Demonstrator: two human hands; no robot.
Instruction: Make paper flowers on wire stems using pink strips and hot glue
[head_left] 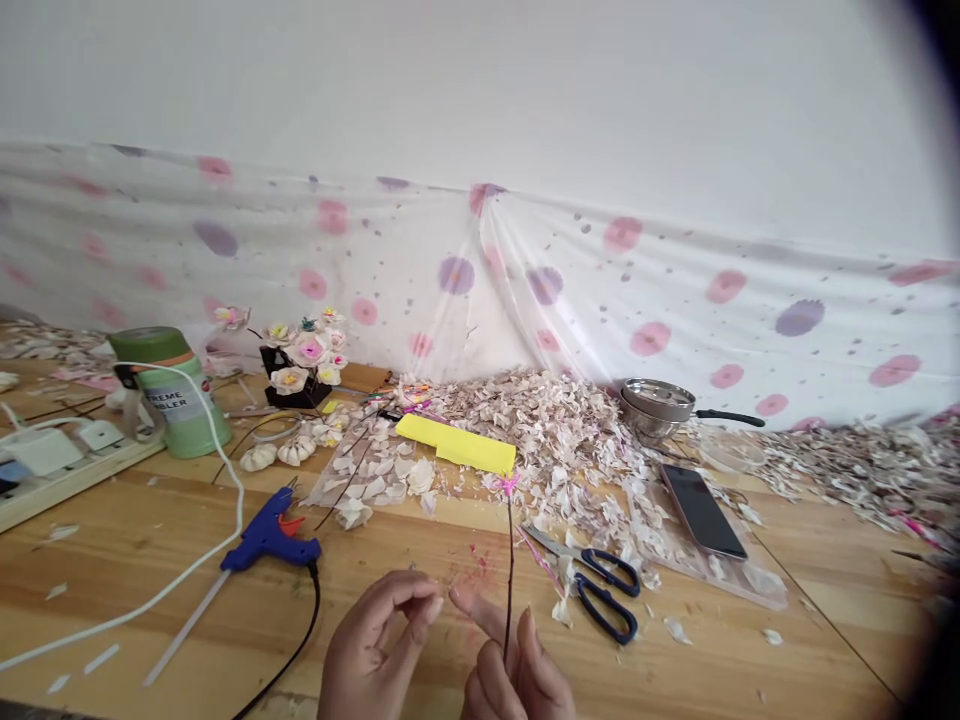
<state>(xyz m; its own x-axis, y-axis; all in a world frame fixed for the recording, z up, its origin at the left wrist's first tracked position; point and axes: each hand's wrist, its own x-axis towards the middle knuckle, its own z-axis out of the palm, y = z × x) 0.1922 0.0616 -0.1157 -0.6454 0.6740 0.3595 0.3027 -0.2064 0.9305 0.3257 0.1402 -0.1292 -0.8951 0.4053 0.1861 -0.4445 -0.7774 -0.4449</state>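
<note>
Pinching the wire stem point(509, 570) at its very bottom, the right hand point(517, 675) leaves the pink tip point(510, 484) high above the grip, so the stem may tip or slip. Just beside the grip, the left hand point(373, 645) presses its fingertips together, contents unclear.

- The left hand point(379, 640) is held low, its fingers point(421, 600) curled and pinched against the thumb.
- The right hand point(519, 675) is kept closed, with the forefinger stretched leftward.
</note>
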